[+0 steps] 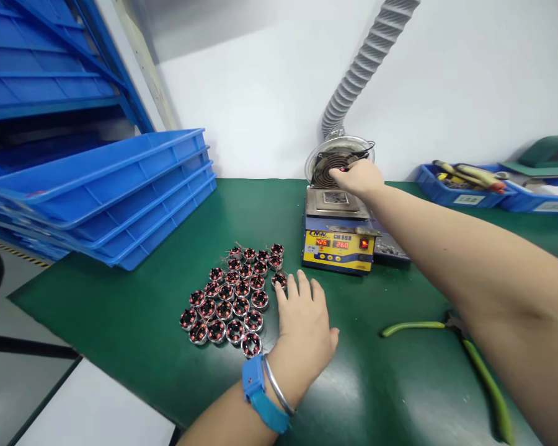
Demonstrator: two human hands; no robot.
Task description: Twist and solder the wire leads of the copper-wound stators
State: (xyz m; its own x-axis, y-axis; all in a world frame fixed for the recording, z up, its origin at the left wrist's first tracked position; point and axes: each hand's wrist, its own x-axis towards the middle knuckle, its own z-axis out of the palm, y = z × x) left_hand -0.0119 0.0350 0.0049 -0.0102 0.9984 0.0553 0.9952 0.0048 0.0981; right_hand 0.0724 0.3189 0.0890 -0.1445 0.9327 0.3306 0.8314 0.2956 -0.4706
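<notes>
My left hand [304,319] is held over the green table with its fingers spread, the fingertips close to a copper-wound motor stator [279,280] at the edge of a group. Several more stators [225,292] stand packed together to its left, some with loose wire ends sticking up. My right hand [360,178] reaches far forward, fingers closed in a pinch above the solder pot [337,238]. A bit of red and black shows at those fingertips, like the other stators; most of it is hidden by the hand. Bright solder [335,197] lies in the pot's square opening.
A round fan guard [314,162] with a grey duct [365,68] stands behind the pot. Green-handled cutters [456,322] lie open at right. Stacked blue trays [167,167] take up the left; blue bins [469,197] with tools stand at the back right.
</notes>
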